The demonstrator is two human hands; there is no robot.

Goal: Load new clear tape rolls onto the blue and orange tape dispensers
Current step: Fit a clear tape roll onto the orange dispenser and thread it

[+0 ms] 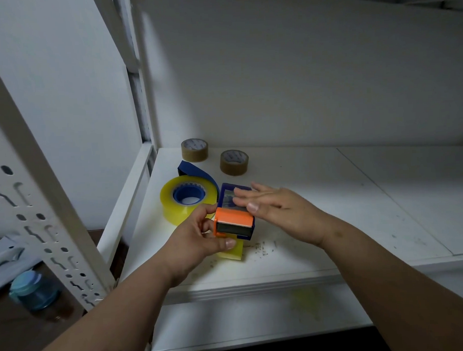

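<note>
The left hand [198,237] has its fingers and thumb curled round the orange dispenser [234,224], which sits at the shelf's [332,197] front left, just above a yellowish clear roll [232,251] that shows below the thumb. The right hand [277,208] lies flat, fingers straight, over the dispenser's blue frame [232,191], at its 1 o'clock; I cannot tell whether it touches. At 10 o'clock, just beside, lies a fat clear roll on a blue dispenser [187,197]. Two brown rolls [233,162] stand apart at 12. The dispenser looks light, stiff plastic, best taken by its side walls. Clear tape is slick outside and clingy at the free end, so the roll is best gripped by its rim.
</note>
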